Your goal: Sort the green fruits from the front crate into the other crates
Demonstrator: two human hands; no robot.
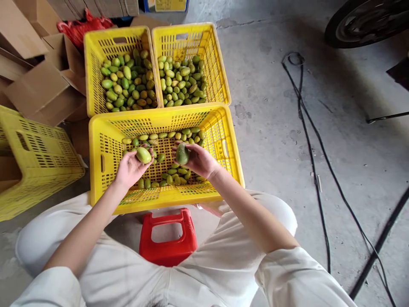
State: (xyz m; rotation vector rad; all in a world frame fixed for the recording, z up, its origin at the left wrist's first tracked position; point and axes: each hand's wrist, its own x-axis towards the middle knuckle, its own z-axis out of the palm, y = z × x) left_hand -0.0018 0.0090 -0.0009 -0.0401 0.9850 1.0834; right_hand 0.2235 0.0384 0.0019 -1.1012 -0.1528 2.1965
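My left hand (130,169) is curled around a light green, smooth oval fruit (143,155), mango-like in shape. In my right hand (200,160) sits a darker green oval fruit (182,154), gripped from the right side. Both hands are raised over the near yellow crate (166,198), a little apart from each other. Beneath them, green and yellowish fruits lie scattered on its slotted floor, with a group along the far side (191,135) and another toward the near side (177,175). My hands hide some of the fruit between them.
Beyond stand two more yellow crates, left (91,76) and right (220,68), piled with similar fruit. Another yellow crate (47,157) and cardboard boxes (47,89) are at left. A red stool (168,251) stands between my legs. Black cables (315,192) and a wheel (361,25) are at right.
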